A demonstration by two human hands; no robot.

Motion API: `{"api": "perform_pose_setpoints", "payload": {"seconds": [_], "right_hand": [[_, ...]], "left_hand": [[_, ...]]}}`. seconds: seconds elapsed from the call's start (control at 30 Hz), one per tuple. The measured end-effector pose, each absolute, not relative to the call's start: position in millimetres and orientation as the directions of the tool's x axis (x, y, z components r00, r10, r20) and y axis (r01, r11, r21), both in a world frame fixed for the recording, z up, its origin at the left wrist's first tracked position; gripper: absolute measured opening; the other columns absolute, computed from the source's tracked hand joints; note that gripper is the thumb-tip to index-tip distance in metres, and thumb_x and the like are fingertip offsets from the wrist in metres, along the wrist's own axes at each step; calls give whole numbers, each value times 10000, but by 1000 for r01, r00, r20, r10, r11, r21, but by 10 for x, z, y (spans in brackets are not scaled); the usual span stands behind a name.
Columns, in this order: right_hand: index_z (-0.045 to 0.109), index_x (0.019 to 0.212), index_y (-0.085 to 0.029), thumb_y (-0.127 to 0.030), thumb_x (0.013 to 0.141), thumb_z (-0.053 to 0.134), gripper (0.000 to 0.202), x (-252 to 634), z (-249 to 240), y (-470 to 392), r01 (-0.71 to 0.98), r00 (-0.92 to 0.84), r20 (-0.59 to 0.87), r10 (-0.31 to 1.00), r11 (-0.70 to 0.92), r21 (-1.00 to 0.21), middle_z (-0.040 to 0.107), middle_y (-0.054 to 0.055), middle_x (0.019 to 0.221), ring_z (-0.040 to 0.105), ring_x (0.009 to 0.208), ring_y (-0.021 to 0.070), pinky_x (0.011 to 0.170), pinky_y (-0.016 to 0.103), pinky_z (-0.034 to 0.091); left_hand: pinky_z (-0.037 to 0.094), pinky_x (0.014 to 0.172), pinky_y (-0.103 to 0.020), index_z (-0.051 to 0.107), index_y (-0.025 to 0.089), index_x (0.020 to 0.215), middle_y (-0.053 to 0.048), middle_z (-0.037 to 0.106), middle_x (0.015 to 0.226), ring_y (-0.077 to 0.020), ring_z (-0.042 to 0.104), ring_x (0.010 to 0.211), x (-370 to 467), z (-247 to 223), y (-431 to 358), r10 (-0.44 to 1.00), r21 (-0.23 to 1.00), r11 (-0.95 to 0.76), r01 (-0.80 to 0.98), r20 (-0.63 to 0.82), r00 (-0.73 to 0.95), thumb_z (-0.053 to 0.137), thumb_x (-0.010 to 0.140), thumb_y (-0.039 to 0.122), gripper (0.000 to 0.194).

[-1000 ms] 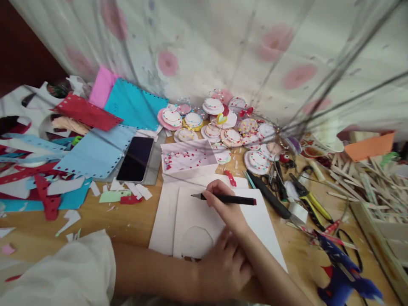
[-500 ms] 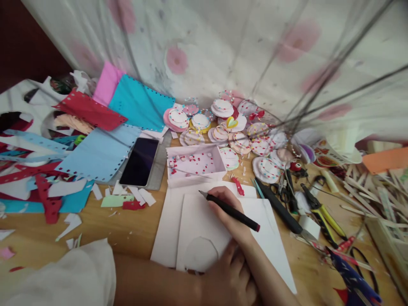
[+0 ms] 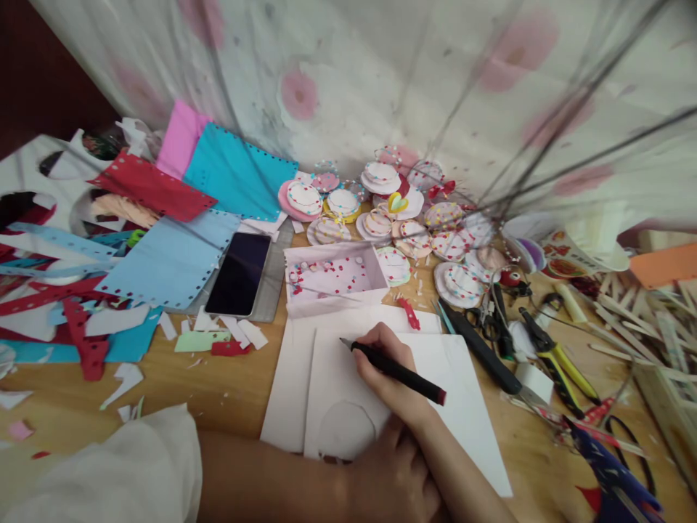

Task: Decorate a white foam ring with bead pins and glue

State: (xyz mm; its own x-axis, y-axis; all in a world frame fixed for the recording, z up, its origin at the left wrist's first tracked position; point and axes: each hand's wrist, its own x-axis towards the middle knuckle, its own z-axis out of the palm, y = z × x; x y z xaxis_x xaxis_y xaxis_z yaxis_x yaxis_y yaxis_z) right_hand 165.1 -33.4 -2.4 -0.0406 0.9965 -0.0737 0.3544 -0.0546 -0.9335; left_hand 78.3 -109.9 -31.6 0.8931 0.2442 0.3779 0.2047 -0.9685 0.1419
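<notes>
My right hand [image 3: 385, 363] is closed around a black pen [image 3: 406, 374] with a dark red end. The pen's tip points left, over the upper left of a white sheet of paper [image 3: 337, 378]; whether it touches cannot be told. A round outline [image 3: 347, 430] shows lower on that sheet. Against my right forearm lies my left hand [image 3: 389, 468], with its fingers folded in and partly hidden. What it holds, if anything, is out of sight. More white paper [image 3: 465, 407] lies under and beside the sheet.
Behind the paper stands a pink box [image 3: 337, 294] with small beads inside. Several decorated paper discs [image 3: 460, 283] crowd the back. A phone [image 3: 239, 276], coloured sheets [image 3: 168, 254] and scraps fill the left. Pliers [image 3: 558, 363], a black-handled tool [image 3: 484, 356] and wooden sticks [image 3: 626, 327] lie right.
The pen tip has come slightly down toward me over the sheet, still in my right hand's grip. My left hand has stayed nearly in place, and the whole view has shifted a little.
</notes>
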Motion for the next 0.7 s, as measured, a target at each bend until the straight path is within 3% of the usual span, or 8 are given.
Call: {"api": "perform_pose_setpoints", "payload": {"seconds": [0.33, 0.7], "right_hand": [[483, 752, -232, -268, 778, 562, 90, 1633, 4, -341, 476, -17, -65, 998, -49, -878, 536, -45, 611, 493, 534, 118, 501, 221, 391], [487, 769, -228, -274, 792, 557, 86, 1633, 1, -332, 492, -33, -62, 998, -38, -870, 543, -40, 633, 494, 545, 114, 514, 216, 402]], "left_hand": [[412, 891, -522, 610, 100, 1195, -164, 642, 1201, -331, 592, 1070, 771, -279, -1083, 263, 107, -965, 240, 397, 880, 409, 950, 245, 348], [388, 906, -558, 612, 88, 1194, -194, 633, 1209, -326, 623, 998, 773, -313, -1094, 237, 99, -972, 215, 389, 890, 414, 950, 248, 353]]}}
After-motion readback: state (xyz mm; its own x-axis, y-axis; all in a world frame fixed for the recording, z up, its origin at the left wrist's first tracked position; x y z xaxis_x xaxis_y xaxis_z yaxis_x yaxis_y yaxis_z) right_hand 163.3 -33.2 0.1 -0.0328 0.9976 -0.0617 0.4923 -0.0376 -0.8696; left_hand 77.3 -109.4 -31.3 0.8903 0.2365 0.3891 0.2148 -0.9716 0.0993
